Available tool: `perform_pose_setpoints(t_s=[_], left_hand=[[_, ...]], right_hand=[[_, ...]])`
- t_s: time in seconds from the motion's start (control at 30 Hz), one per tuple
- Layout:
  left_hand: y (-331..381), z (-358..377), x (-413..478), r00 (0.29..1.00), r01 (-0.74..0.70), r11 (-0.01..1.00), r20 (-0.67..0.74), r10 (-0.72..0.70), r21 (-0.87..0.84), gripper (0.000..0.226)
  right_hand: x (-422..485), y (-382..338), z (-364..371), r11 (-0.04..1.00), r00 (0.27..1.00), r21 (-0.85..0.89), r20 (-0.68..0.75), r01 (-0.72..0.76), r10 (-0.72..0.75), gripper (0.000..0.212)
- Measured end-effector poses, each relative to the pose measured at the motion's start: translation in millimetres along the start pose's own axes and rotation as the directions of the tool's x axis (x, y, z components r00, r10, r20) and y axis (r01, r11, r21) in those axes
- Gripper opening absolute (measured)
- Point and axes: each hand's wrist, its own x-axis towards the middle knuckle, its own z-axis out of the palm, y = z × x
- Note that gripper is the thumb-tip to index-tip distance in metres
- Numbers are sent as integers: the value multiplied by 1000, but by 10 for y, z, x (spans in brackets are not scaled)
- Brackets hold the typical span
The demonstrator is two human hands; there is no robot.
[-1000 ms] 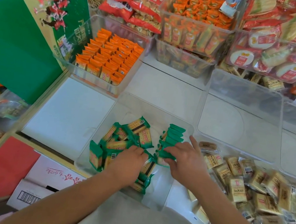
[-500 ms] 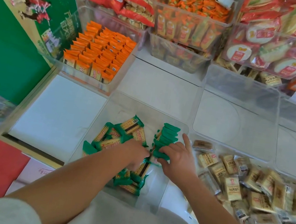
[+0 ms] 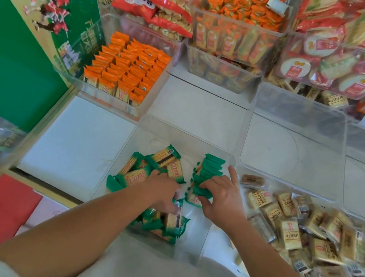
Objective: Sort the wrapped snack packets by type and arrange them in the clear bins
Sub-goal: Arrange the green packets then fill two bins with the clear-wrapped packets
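2 hands, both inside the near bin (image 3: 229, 161), apart w/ a small gap btwn them. R hand (image 3: 222, 199): thumb + curled fingers clamp the near end of the standing row (image 3: 210, 167) of green pkts; index finger is straight, lying by the bin's R wall. L hand (image 3: 165, 194): fingers curl down into the loose pile (image 3: 147, 171); can't tell if it actually holds a pkt, too blurred.

Counts:
- Standing row: approx 8 green tops visible, on edge, packed tight at the bin's far-R corner.
- Loose pile: a dozen or more green pkts, overlapping, exact no. unreadable. It runs from the bin's L side to its near edge.
- Orange pkts (image 3: 127, 70): several dozen, upright in neat rows in 1 far-left bin (image 3: 69, 72).
- Right bin (image 3: 291, 152): 1, only its own floor showing, corner just beside the near bin's.
- Tan pkts (image 3: 290, 231): 20+, heaped R of the near bin; outer ones blurred.

Room: near bin's floor shows along its far side and in the near-R corner. White shelf (image 3: 78, 143) lies open L of the near bin, plus a strip btwn the far-left bin and the right bin. Green carton (image 3: 12, 64) walls the L side; stacked bins (image 3: 236, 36) close the back.
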Motion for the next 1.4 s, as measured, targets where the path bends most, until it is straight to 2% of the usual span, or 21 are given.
perform_pose_setpoints(t_s=[0.1, 0.17, 0.27, 0.33, 0.4, 0.43, 0.5, 0.57, 0.63, 0.7, 0.77, 0.87, 0.97, 1.1, 1.23, 1.33, 1.4], left_hand=[[60, 84, -79, 992, -9, 996, -128, -2, -85, 43], [85, 104, -147, 985, -43, 984, -173, 13, -175, 36], [73, 132, -269, 975, -95, 945, -220, 25, -313, 23], [43, 164, -354, 969, -104, 925, -246, 12, -365, 17], [10, 203, -404, 955, -115, 908, -296, -10, -402, 18], [0, 234, -426, 947, -121, 901, -321, -21, -416, 19], [-1, 271, -460, 937, -144, 889, -349, -19, -435, 21], [14, 274, -506, 938, -164, 890, -347, 7, -426, 24], [-9, 255, -558, 955, -144, 900, -294, 19, -411, 41], [-66, 241, -601, 979, -93, 919, -202, 15, -382, 58], [-95, 234, -615, 986, -77, 966, -160, 38, -248, 56], [-48, 232, -579, 980, -54, 997, -193, 43, -52, 50], [19, 244, -509, 973, -36, 999, -230, 33, -6, 51], [12, 256, -395, 978, -17, 1000, -207, 22, 22, 53], [2, 276, -289, 986, 6, 1000, -165, -5, 11, 53], [5, 308, -187, 977, 37, 996, -209, -53, -80, 43], [37, 337, -106, 970, 86, 995, -222, -96, -55, 54]], right_hand=[[51, -38, -49, 992, 992, -127, 115, -28, 43, 26], [51, -74, -62, 984, 986, -169, 145, -53, 78, 35], [-12, -235, -132, 999, 985, -32, 171, -17, 22, 54], [-54, -416, -191, 999, 963, 0, 267, 44, -42, 61], [-80, -537, -163, 999, 931, 30, 363, 31, -40, 62], [-87, -569, -137, 999, 928, 48, 373, 8, -25, 55], [-84, -594, -132, 999, 930, 49, 366, -20, 0, 36], [-106, -586, -158, 999, 929, 37, 370, -7, -7, 29], [-123, -532, -187, 999, 943, 50, 330, 15, -31, 28], [-114, -465, -260, 999, 966, 42, 258, -15, 4, 27], [-95, -382, -284, 999, 982, -26, 186, -27, 31, 28], [-99, -324, -218, 985, 982, -171, 185, -13, 45, 32], [-136, -312, -77, 961, 977, -275, 204, -1, 60, 33], [-104, -342, 2, 941, 962, -338, 247, -29, 119, 30], [-75, -330, 7, 951, 960, -304, 245, -58, 137, 33], [-123, -285, 6, 991, 987, -129, 157, -20, 41, 37], [-195, -215, 29, 1000, 997, 5, 69, 16, -16, 31]])
